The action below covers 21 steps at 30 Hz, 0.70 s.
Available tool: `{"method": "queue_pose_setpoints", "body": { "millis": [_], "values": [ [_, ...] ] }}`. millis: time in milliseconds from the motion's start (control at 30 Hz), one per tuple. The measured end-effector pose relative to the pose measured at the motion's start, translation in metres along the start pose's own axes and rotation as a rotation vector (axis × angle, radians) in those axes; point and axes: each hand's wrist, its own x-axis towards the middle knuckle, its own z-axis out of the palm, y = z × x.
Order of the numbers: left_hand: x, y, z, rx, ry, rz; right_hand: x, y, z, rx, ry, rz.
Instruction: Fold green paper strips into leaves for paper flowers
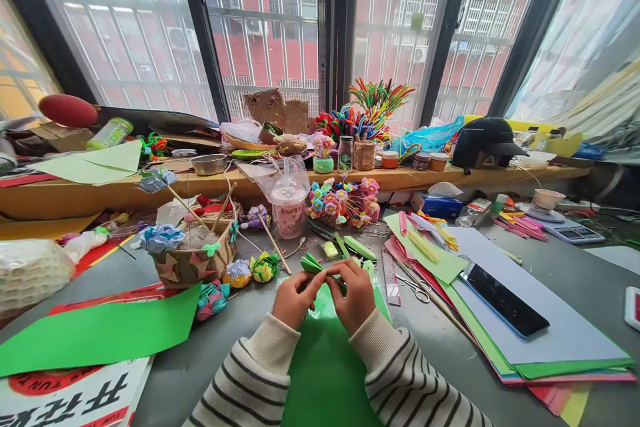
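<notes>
My left hand point(295, 297) and my right hand point(351, 292) meet at the middle of the desk, fingertips pinched together. Between them is a folded piece of green paper point(311, 263), with pointed flaps sticking up past the left fingers. Part of it is hidden behind my fingers. Beneath both hands lies a shiny green sheet point(327, 373). Just beyond the right hand are folded green paper strips point(361, 248) and a small yellow-green block point(330, 250). A ruler point(391, 277) and scissors point(417, 289) lie to the right of that hand.
A phone point(507, 300) rests on stacked coloured paper point(565, 343) at right. At left, a cardboard box point(187, 265) holds paper flowers, near a loose green sheet point(100, 337). A lidded plastic cup point(289, 210) stands behind my hands, below a cluttered wooden ledge point(240, 185).
</notes>
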Motion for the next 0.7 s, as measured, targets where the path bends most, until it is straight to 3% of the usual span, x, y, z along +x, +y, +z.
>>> {"method": "queue_pose_setpoints", "body": {
  "millis": [400, 700],
  "values": [
    [0.0012, 0.0024, 0.0025, -0.172, -0.021, -0.028, -0.0017, -0.0041, -0.0002, -0.133, 0.156, -0.236],
    [-0.0016, 0.0042, -0.0021, -0.157, 0.000, -0.021, -0.0004, -0.0039, -0.0025, 0.007, 0.058, -0.078]
  ]
}}
